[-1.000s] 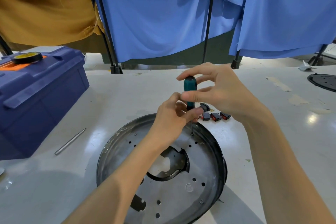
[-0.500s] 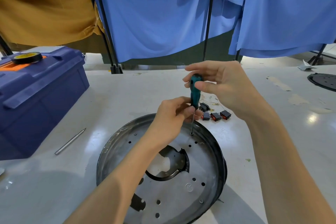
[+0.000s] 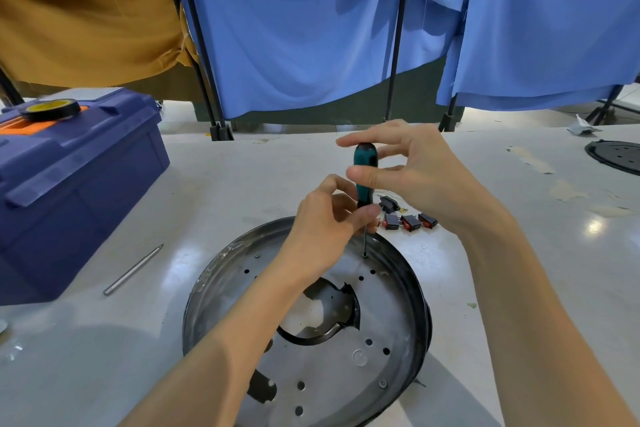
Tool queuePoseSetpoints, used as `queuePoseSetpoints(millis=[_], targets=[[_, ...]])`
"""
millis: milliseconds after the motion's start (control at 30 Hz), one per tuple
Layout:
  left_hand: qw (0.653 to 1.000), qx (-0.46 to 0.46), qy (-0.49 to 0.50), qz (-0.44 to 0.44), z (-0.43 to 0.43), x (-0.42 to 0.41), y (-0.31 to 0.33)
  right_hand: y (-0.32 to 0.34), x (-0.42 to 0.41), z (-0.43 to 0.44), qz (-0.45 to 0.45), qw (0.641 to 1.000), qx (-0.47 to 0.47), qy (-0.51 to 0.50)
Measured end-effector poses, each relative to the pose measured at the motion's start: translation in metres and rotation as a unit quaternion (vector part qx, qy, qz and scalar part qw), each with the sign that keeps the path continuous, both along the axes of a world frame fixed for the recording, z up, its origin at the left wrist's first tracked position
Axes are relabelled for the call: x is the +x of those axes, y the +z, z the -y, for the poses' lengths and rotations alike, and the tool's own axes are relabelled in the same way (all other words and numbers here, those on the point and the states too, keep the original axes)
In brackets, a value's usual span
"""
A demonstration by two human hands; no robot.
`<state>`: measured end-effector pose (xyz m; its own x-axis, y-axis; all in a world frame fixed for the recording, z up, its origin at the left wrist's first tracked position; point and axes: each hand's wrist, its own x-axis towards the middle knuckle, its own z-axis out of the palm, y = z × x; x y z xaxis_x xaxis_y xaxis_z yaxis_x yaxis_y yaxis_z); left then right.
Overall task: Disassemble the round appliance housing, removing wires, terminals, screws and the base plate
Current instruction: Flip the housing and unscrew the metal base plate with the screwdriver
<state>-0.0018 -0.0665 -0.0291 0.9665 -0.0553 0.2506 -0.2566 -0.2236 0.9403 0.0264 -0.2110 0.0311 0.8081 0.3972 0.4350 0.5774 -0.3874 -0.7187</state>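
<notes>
Beside the housing [image 3: 398,329], switches [image 3: 410,221], toolbox [image 3: 69,191], loose metal rod [image 3: 133,270].

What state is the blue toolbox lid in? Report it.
Shut. The toolbox lid lies flat on the box, a tape roll resting on top.

The round, shallow, dark-rimmed metal housing [image 3: 398,274] lies flat on the table at the view's 6 o'clock. Its silvery perforated base plate [image 3: 377,326] has a ragged central cutout; a small screw [image 3: 382,384] sits at the plate's 5 o'clock.
</notes>
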Motion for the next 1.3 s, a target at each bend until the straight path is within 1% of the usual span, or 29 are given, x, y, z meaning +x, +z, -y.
queuePoseSetpoints(millis=[33,100,167,233,300,367,433,533,600,667,700,767,867,933,1000,1100,1167,1233,1300], targets=[[1.0,-0.002,-0.001,0.0,0.0,-0.001,0.001,0.001,0.0,-0.001,0.012,1.0,-0.004,-0.019],[1.0,0.001,-0.018,0.001,0.0,-0.001,0.001,0.002,0.001,0.0,0.022,0.999,0.021,-0.031],[0.999,0.008,-0.032,0.003,0.002,-0.001,0.0,0.004,0.001,0.003,-0.009,0.998,0.064,0.006],[1.0,0.007,-0.025,0.002,0.001,0.0,-0.001,0.004,-0.001,0.005,-0.031,0.995,0.079,0.047],[1.0,-0.001,-0.004,-0.006,0.001,-0.001,0.0,0.004,-0.001,0.004,-0.016,0.998,0.034,0.04],[1.0,0.004,0.005,-0.011,0.0,-0.001,0.001,0.002,-0.001,0.001,0.008,1.0,-0.006,0.006],[1.0,0.009,-0.019,-0.006,0.0,-0.001,0.001,0.002,0.0,-0.001,0.019,1.0,0.018,-0.006],[0.999,-0.017,-0.047,-0.01,0.001,-0.001,0.0,0.003,0.0,0.003,-0.011,0.997,0.062,0.035],[0.999,-0.022,-0.037,-0.009,0.001,0.0,0.0,0.004,0.0,0.003,-0.008,0.998,0.046,0.053],[1.0,-0.009,-0.018,-0.009,0.001,0.0,0.0,0.003,-0.001,0.0,0.014,0.999,-0.001,0.039],[1.0,-0.003,-0.017,-0.009,0.001,0.001,0.0,0.002,-0.001,-0.001,0.02,0.999,-0.009,0.023],[0.999,0.004,-0.037,-0.01,0.0,0.0,0.0,0.002,0.0,-0.001,0.021,1.0,0.014,0.005],[0.998,-0.008,-0.056,-0.017,0.0,0.0,-0.002,0.004,0.0,0.004,-0.016,0.997,0.061,0.05],[0.999,-0.016,-0.044,-0.013,0.0,0.0,-0.002,0.004,-0.001,0.004,-0.011,0.997,0.041,0.064],[1.0,-0.006,-0.028,-0.007,0.0,-0.001,0.0,0.003,-0.001,0.002,0.004,0.999,0.011,0.044],[0.999,-0.005,-0.054,-0.005,0.0,-0.001,0.002,0.003,0.0,0.003,0.013,0.999,0.039,0.028],[0.998,-0.01,-0.063,-0.009,-0.001,-0.001,0.002,0.005,0.001,0.008,-0.006,0.997,0.059,0.047],[0.998,-0.014,-0.052,-0.012,0.0,0.0,0.0,0.005,0.001,0.009,-0.008,0.997,0.05,0.059],[0.999,-0.019,-0.032,-0.013,0.001,0.0,0.0,0.004,0.0,0.007,-0.002,0.999,0.02,0.045]])
